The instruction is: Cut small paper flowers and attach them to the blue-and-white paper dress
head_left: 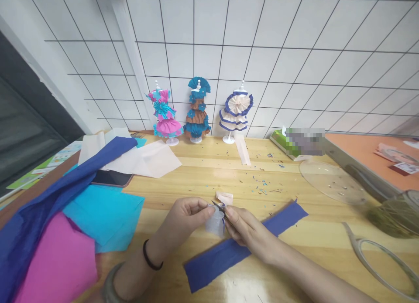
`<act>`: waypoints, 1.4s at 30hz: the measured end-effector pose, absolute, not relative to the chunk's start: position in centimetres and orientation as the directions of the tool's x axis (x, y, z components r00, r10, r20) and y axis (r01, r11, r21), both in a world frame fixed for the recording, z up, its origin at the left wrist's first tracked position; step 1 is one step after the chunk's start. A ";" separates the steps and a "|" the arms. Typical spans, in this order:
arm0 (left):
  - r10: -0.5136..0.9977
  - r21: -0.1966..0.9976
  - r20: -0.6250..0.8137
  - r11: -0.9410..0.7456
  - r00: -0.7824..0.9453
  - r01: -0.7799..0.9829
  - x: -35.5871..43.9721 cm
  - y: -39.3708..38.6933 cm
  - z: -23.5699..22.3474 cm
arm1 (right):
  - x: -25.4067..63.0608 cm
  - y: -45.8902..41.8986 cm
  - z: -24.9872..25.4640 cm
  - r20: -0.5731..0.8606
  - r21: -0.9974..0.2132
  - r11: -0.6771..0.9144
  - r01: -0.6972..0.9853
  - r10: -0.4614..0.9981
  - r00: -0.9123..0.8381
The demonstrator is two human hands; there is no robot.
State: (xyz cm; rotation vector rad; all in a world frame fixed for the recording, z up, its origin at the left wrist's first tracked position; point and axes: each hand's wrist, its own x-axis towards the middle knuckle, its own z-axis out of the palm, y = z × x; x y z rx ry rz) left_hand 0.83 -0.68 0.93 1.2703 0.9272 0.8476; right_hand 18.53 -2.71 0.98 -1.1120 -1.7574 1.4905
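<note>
My left hand (188,213) has thumb and forefinger pinched together on a narrow bluish strip. Facing it, my right hand (244,226) is closed around a small dark pointed tool (216,205); its tip points at the left fingertips, and its kind is unclear. Just below the fingers is a small translucent container (214,226), partly covered by them. A bit of blue shows at its right side. A cream paper scrap (225,197) lies right behind the fingertips. Under my right hand, a wide strip of blue crepe paper (216,263) runs diagonally over the wooden table (163,277).
Three small dress forms in paper dresses (163,115) (197,115) (236,113) stand by the tiled wall. Blue, turquoise (114,216), pink (62,259) and cream sheets and a phone (111,178) lie left. Right are a tissue pack (284,144), clear disc (330,181), tape roll (397,213) and ring-shaped object (360,246).
</note>
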 end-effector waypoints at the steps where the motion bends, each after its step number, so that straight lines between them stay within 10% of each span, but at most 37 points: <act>1: 0.912 0.994 -0.097 0.112 0.399 -0.015 0.8 -0.7 1.0 | 18.5 -2.7 1.0 -0.087 -0.974 0.030 0.227 0.868 -0.489; 29: 0.923 0.990 -0.135 0.143 0.361 0.005 0.3 -0.4 1.0 | 18.7 -2.5 0.7 -0.078 -0.976 0.032 0.216 0.873 -0.482; 37: 0.896 0.980 -0.196 0.194 0.399 0.046 0.3 -0.4 0.9 | 18.9 -1.6 -0.1 -0.188 -0.962 -0.256 -0.091 0.869 -0.458; 42: 0.850 0.971 -0.238 0.192 0.469 0.144 0.4 -0.7 0.5 | 18.6 -1.8 0.5 -0.213 -0.977 -0.196 0.087 0.836 -0.507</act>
